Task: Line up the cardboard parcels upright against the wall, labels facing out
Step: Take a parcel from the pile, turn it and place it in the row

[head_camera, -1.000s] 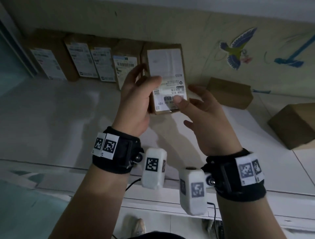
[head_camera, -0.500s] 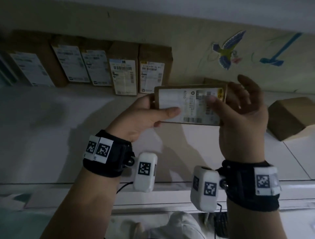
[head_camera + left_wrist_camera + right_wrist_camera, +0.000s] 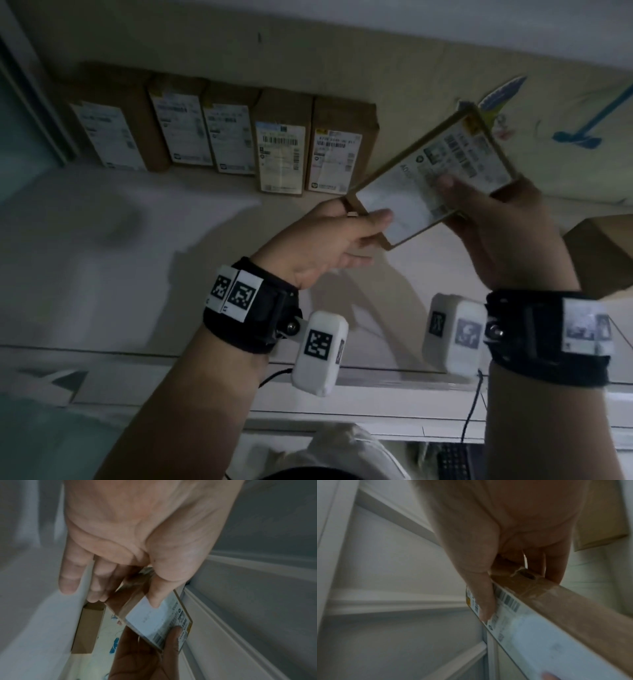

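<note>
Several cardboard parcels [image 3: 284,150] stand upright in a row against the wall, white labels facing out. To the right of the row I hold another labelled parcel [image 3: 435,178] in the air, tilted with its right end higher. My left hand [image 3: 373,233] pinches its lower left corner, thumb on the label. At the other end my right hand [image 3: 479,205] grips it, thumb on the barcode and fingers behind. The left wrist view shows the left hand [image 3: 137,595] on the parcel [image 3: 154,619]. In the right wrist view the right hand [image 3: 505,585] clamps the parcel [image 3: 530,628] edge.
A plain brown box [image 3: 603,253] lies on the white ledge [image 3: 137,257] at the right. Bird [image 3: 496,99] and blue [image 3: 582,137] stickers mark the wall. A window frame [image 3: 30,102] bounds the left. Below the ledge's front edge is a keyboard [image 3: 455,459].
The held parcel has turned from upright to sideways to tilted, and has moved right, away from the row. Both hands kept hold; the right hand went from touching to gripping.
</note>
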`<state>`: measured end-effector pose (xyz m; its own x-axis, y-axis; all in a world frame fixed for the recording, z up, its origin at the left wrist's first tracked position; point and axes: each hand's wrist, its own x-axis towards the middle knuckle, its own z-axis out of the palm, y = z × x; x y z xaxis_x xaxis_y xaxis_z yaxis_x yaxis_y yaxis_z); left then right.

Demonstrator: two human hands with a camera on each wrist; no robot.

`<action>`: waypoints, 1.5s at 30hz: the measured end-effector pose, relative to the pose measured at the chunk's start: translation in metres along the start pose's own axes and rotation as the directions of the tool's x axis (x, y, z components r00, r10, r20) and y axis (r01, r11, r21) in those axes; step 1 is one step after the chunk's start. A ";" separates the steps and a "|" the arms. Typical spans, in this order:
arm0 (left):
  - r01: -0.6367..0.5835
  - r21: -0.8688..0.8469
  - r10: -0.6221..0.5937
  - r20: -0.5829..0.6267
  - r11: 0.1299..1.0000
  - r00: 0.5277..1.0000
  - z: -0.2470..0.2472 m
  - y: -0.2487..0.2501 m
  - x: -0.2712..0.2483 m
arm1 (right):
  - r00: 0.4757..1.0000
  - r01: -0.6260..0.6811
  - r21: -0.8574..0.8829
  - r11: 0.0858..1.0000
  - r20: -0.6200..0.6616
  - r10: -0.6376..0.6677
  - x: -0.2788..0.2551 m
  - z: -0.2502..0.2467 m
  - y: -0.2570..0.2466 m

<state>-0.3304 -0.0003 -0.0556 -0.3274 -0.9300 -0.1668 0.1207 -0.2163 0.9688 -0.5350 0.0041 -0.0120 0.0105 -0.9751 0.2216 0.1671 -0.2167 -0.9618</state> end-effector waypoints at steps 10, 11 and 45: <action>-0.100 0.445 0.141 -0.059 0.890 0.988 -0.010 0.051 -0.006 | 0.986 -0.023 -0.671 0.741 -0.138 -0.094 0.067 -0.034 -0.015; -0.128 0.486 0.190 -0.080 0.865 0.979 -0.011 0.058 -0.001 | 0.988 -0.035 -0.698 0.715 -0.132 -0.081 0.077 -0.038 -0.012; -0.056 0.985 0.566 -0.046 0.161 0.823 -0.037 0.066 0.092 | 0.957 -0.277 -0.845 0.458 -0.201 0.209 0.171 0.009 0.119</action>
<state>-0.3176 -0.1116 -0.0140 -0.1583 -0.9013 0.4032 -0.8855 0.3102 0.3459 -0.5047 -0.1881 -0.0867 -0.1529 -0.9880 -0.0210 -0.7593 0.1311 -0.6373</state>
